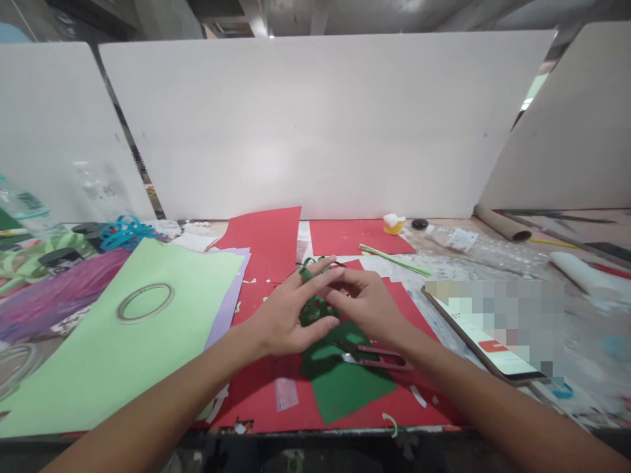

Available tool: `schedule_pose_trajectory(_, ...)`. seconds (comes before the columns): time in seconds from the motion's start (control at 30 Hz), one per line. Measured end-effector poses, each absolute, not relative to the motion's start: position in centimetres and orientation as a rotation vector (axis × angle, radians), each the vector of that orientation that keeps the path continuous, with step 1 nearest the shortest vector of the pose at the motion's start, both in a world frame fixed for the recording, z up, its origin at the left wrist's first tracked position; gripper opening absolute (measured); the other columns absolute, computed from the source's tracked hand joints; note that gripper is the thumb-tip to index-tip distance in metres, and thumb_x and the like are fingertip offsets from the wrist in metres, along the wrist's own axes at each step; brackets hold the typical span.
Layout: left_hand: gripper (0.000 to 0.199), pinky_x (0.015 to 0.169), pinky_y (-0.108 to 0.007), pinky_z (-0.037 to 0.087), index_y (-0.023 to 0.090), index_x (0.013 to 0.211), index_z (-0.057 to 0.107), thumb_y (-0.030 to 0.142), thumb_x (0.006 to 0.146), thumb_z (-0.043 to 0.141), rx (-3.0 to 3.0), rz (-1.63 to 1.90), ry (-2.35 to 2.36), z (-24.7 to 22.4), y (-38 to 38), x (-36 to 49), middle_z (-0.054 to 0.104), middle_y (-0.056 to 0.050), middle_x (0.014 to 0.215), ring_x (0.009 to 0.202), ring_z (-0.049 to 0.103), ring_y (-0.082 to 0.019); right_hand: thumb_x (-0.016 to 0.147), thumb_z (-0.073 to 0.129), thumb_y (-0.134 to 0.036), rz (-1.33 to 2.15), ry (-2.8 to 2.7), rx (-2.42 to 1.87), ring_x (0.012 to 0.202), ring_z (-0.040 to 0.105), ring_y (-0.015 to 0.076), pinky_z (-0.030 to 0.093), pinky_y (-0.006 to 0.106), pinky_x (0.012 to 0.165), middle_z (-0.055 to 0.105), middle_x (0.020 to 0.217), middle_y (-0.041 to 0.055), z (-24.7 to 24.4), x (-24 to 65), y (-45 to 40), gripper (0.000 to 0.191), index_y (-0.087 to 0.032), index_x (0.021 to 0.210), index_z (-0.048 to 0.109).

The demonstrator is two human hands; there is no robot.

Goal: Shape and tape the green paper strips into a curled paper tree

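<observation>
Nearest the camera, two bare forearms [162, 407] are noted, cut off at the lower edge. At far left, two clear plastic bottles [91, 187], one cut off by the frame, and two dark-lidded jars [62, 260] are counted; the jars' contents cannot be made out. One translucent magenta plastic bag [64, 292] is seen in front of them. One clear tape ring [140, 320] is laid on a pale green paper sheet [113, 381], beneath which a lilac sheet [227, 299] is partly hidden.

At centre, dark green curled paper strips [315, 311] are found between the left hand [296, 309] and the right hand [372, 299], above red paper [251, 401]. The left hand is half open, its thumb held apart; the right fingers are bent and brought against the left ones. Whether the strips are pinched by either cannot be told; their number is obscured. Below, one pair of pink-handled snips [389, 358] is rested on one dark green sheet [345, 397].

Rightward, one small yellow pot [393, 227] is filled above its rim with white material. One phone-like device [497, 345] is recorded, its screen largely pixelated.
</observation>
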State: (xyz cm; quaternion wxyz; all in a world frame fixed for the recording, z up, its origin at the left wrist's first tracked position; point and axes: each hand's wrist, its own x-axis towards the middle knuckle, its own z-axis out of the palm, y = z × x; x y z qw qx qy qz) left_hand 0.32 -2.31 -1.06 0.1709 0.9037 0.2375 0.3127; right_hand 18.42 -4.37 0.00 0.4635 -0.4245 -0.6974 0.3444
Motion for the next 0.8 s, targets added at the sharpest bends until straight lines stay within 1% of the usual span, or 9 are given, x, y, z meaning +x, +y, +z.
schedule_pose_trajectory(0.1,0.075,0.108,-0.056,0.039,0.04,0.148,0.021,0.039,0.084,0.061,2.534,0.837,0.639,-1.2,-2.3,0.2,0.021,-0.005,0.158,0.138,0.036,-0.034,0.082,0.06,-0.024,0.883,-1.771,-1.063,0.066,0.06,0.0141,0.046,0.027,0.06,0.07,0.074,-0.0003,0.1,18.2,-4.5,0.012,-0.021,0.081,0.071)
schedule_pose_trajectory(0.2,0.078,0.107,-0.056,0.04,0.041,0.148,0.018,0.039,0.084,0.061,2.532,0.802,0.633,-1.1,-2.4,0.3,0.018,-0.004,0.159,0.136,0.039,-0.034,0.082,0.06,-0.026,0.877,-1.8,-1.121,0.064,0.059,0.0136,0.044,0.027,0.057,0.069,0.071,0.0001,0.2,18.0,-4.6,0.013,-0.02,0.079,0.071)
schedule_pose_trajectory(0.33,0.08,0.111,-0.052,0.036,0.036,0.15,0.014,0.037,0.085,0.06,2.525,0.86,0.68,-1.0,-2.0,0.3,0.021,-0.006,0.158,0.141,0.031,-0.031,0.082,0.061,-0.031,0.894,-1.873,-1.119,0.076,0.064,0.0169,0.048,0.03,0.067,0.073,0.085,0.0029,1.4,19.0,-4.0,0.018,-0.022,0.091,0.072)
schedule_pose_trajectory(0.4,0.074,0.113,-0.05,0.035,0.033,0.149,0.021,0.035,0.086,0.059,2.503,0.952,0.745,-1.0,-1.6,0.0,0.026,-0.006,0.157,0.142,0.03,-0.029,0.083,0.06,-0.034,0.88,-1.994,-1.157,0.082,0.065,0.0179,0.049,0.031,0.072,0.073,0.093,0.0032,2.2,20.6,-3.5,0.021,-0.023,0.096,0.072)
schedule_pose_trajectory(0.47,0.066,0.112,-0.049,0.036,0.03,0.145,0.031,0.032,0.086,0.059,2.482,1.055,0.826,-1.0,-1.1,-0.2,0.036,-0.007,0.152,0.14,0.035,-0.028,0.083,0.059,-0.036,0.804,-2.158,-1.296,0.077,0.064,0.0175,0.047,0.031,0.069,0.073,0.088,0.0027,2.6,22.5,-3.2,0.02,-0.023,0.09,0.072)
schedule_pose_trajectory(0.53,0.056,0.108,-0.049,0.04,0.026,0.138,0.043,0.03,0.084,0.059,2.464,1.134,0.892,-1.1,-0.7,-0.4,0.048,-0.009,0.143,0.133,0.044,-0.028,0.081,0.061,-0.039,0.676,-2.311,-1.478,0.064,0.06,0.0164,0.043,0.03,0.06,0.071,0.075,0.002,2.2,24.3,-3.3,0.019,-0.023,0.081,0.071)
schedule_pose_trajectory(0.63,0.033,0.097,-0.044,0.05,0.022,0.115,0.062,0.026,0.082,0.061,2.439,1.202,0.911,-1.2,-0.5,-0.3,0.065,-0.009,0.121,0.114,0.061,-0.025,0.076,0.065,-0.036,0.422,-2.469,-1.625,0.066,0.058,0.0181,0.037,0.029,0.056,0.068,0.075,0.0034,0.4,26.0,-4.1,0.014,-0.022,0.077,0.066)
schedule_pose_trajectory(0.73,0.016,0.092,-0.039,0.052,0.02,0.094,0.07,0.024,0.081,0.062,2.395,1.238,0.881,-0.7,-0.8,0.1,0.072,-0.007,0.103,0.101,0.066,-0.022,0.081,0.058,-0.029,0.355,-2.502,-1.616,0.065,0.056,0.0175,0.036,0.028,0.056,0.065,0.072,0.0042,-0.6,27.0,-5.0,0.012,-0.021,0.073,0.061)
schedule_pose_trajectory(0.8,0.014,0.09,-0.039,0.053,0.02,0.092,0.071,0.026,0.082,0.062,2.334,1.24,0.909,0.1,-0.9,0.3,0.073,-0.006,0.1,0.099,0.066,-0.022,0.085,0.053,-0.028,0.324,-2.422,-1.602,0.067,0.056,0.0178,0.038,0.029,0.06,0.064,0.073,0.0045,-0.2,27.5,-5.3,0.015,-0.021,0.074,0.059)
